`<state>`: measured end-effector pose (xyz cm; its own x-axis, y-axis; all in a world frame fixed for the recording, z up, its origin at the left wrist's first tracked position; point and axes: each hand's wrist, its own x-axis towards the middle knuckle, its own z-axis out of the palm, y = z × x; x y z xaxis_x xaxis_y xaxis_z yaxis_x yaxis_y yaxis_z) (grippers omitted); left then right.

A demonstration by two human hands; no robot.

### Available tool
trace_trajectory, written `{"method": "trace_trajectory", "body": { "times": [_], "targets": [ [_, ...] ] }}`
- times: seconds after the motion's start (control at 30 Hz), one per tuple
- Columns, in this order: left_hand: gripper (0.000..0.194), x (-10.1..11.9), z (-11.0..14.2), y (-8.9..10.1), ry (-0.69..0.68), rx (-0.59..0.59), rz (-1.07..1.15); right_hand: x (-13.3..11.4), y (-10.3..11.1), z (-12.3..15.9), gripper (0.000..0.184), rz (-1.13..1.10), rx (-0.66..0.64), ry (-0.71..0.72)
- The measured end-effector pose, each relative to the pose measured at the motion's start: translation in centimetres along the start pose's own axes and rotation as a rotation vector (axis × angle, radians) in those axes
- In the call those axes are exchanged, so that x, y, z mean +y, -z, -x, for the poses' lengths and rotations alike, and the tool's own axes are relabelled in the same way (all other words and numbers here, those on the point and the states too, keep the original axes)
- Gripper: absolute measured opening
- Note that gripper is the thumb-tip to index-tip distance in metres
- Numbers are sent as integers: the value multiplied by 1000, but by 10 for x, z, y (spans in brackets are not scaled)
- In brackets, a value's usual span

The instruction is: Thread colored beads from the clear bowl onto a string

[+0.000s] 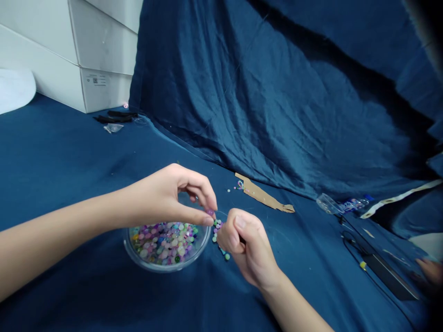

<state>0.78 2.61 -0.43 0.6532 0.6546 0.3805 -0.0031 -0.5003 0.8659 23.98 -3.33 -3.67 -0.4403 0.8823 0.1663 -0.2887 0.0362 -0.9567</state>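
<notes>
Beads (169,240) in a bowl (155,267), curtain (228,87) behind, boxes (107,46) far left

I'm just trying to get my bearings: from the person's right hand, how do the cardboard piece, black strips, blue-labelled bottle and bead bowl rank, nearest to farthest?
From the right hand, in the head view:
1. Bead bowl, just left
2. Cardboard piece, beyond the hand
3. Blue-labelled bottle, off right
4. Black strips, far left

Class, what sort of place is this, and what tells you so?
Probably a makeshift craft workspace: a clear plastic bowl of multicoloured beads, a dark blue cloth covering the work surface, and stacked white boxes beside it.
</notes>
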Motion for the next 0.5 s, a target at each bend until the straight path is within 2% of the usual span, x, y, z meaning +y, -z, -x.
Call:
{"method": "trace_trajectory", "body": {
  "times": [0.23,0.5],
  "targets": [
    [16,12,3,-4,173,24,80,3,0,2,43,2,-32,6],
    [15,12,3,-4,148,10,97,4,0,1,43,5,-34,10]
  ]
}}
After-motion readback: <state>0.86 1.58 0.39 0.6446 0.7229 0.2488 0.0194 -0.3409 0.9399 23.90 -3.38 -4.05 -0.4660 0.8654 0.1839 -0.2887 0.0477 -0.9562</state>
